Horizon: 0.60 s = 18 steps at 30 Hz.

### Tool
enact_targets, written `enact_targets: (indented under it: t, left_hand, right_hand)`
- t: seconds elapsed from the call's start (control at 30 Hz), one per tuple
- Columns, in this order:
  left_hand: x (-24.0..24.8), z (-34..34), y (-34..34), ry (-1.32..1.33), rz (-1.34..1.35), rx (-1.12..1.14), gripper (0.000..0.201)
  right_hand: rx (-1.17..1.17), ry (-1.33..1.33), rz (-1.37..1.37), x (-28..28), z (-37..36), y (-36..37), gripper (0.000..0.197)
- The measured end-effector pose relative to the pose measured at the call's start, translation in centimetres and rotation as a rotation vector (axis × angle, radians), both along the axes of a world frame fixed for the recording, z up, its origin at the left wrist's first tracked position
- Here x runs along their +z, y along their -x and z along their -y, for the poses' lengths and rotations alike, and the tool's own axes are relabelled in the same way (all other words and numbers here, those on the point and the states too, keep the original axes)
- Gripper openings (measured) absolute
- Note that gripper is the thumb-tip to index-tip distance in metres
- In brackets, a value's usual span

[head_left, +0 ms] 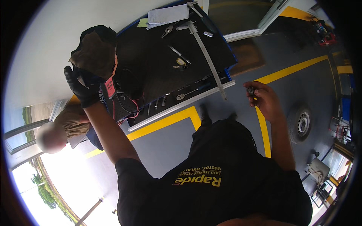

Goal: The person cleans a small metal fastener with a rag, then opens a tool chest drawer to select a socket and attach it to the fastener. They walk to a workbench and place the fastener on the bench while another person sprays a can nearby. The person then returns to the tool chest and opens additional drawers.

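Head view: black-topped tool bench (147, 64), grey yellow-lined floor (298, 86), vernier caliper (206, 56) overhanging bench edge, right hand (267, 101) off bench's right end pinching half-hidden metal part (250, 90), gloved left hand (82, 90) at bench's left against brown-black bundle (94, 54), grip unclear.

Small metal part (250, 90) in right hand (266, 101), partly covered by fingers, too small to identify; left hand (81, 90), black-gloved, some fingers lost against brown-and-black bundle (93, 54), its kind unclear; red meter (109, 88) by bench's (151, 56) left end, partly hidden behind bundle; pad (167, 16) at far edge, writing too small; co-worker (73, 121), face blurred, body partly behind left forearm (112, 135)
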<state>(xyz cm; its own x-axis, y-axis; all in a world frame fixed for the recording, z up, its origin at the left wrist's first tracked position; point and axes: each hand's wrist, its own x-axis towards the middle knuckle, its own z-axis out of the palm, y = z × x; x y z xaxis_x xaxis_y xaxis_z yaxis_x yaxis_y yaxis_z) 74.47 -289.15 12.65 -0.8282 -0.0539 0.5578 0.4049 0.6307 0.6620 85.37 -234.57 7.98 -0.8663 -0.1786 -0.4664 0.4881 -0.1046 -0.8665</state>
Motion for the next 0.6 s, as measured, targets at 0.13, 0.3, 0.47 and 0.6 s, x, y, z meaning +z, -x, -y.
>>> enact_targets:
  t: [0.13, 0.3, 0.47, 0.6]
  left_hand:
    - [-2.9, -13.1, -0.9, -0.768, 0.069, -0.323, 0.035]
    - [-8.0, -31.5, -4.6, -1.188, 0.445, -0.676, 0.041]
    - [-10.1, -47.7, -10.5, -1.13, 0.697, -0.924, 0.046]
    - [-9.4, -57.5, -14.5, -0.458, 0.324, -0.995, 0.047]
  right_hand:
    - [-0.051, 0.084, -0.086, 1.7, -0.6, -0.4, 0.04]
    - [-0.035, -0.065, -0.649, 3.7, -1.6, -1.9, 0.035]
    - [-0.231, -1.082, -1.148, 4.3, -6.1, -6.6, 0.036]
    - [-0.312, -1.257, -0.955, 3.7, -16.3, -13.7, 0.041]
